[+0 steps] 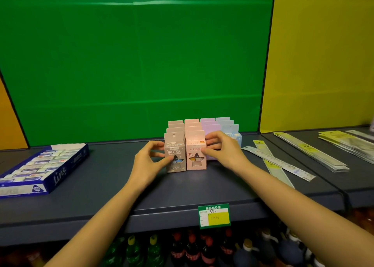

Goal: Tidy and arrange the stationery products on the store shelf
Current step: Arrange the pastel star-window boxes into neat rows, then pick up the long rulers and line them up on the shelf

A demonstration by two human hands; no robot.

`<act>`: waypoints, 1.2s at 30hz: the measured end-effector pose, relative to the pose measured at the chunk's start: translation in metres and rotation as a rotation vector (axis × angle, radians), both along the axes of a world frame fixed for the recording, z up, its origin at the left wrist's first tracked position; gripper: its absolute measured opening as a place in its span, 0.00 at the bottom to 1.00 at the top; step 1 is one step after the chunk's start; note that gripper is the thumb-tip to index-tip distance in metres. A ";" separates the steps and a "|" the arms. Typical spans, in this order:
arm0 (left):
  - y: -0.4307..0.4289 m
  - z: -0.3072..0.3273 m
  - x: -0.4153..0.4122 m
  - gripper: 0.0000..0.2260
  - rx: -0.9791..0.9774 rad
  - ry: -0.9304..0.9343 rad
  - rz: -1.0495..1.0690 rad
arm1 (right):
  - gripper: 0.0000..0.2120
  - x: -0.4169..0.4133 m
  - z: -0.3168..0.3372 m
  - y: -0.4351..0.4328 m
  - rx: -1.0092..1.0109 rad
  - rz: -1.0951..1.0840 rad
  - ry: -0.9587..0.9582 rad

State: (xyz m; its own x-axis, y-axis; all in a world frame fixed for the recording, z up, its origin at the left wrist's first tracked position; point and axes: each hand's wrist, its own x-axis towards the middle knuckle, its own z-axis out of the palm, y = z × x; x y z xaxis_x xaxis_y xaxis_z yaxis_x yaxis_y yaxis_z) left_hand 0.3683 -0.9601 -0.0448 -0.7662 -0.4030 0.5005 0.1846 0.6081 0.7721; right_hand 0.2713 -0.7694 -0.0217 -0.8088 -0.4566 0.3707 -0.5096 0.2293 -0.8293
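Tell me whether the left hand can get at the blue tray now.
Probably yes. The left hand grips the grey box, so it must let go first; the shelf between it and the blue tray holds nothing in the way.

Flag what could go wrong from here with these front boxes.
1. The left hand grips the taupe box and the right hand the pink box; both are tall and narrow, so a push might topple the rows behind.
2. The right hand reaches over the purple boxes and could knock them askew.
3. The packaged rulers lie loose near the right forearm, which might sweep them.
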 end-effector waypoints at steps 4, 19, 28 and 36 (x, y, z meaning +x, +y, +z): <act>0.002 -0.002 0.005 0.20 -0.024 0.005 0.036 | 0.19 0.005 0.001 0.003 -0.006 -0.036 0.024; 0.094 0.008 0.015 0.04 -0.219 0.184 -0.169 | 0.05 0.005 -0.001 0.104 0.135 -0.265 0.116; 0.163 0.002 -0.033 0.03 -0.354 -0.016 -0.219 | 0.18 -0.053 -0.027 0.183 0.506 -0.415 0.091; 0.207 -0.002 -0.058 0.10 -0.489 -0.356 -0.070 | 0.23 -0.079 -0.009 0.190 0.863 -0.194 -0.028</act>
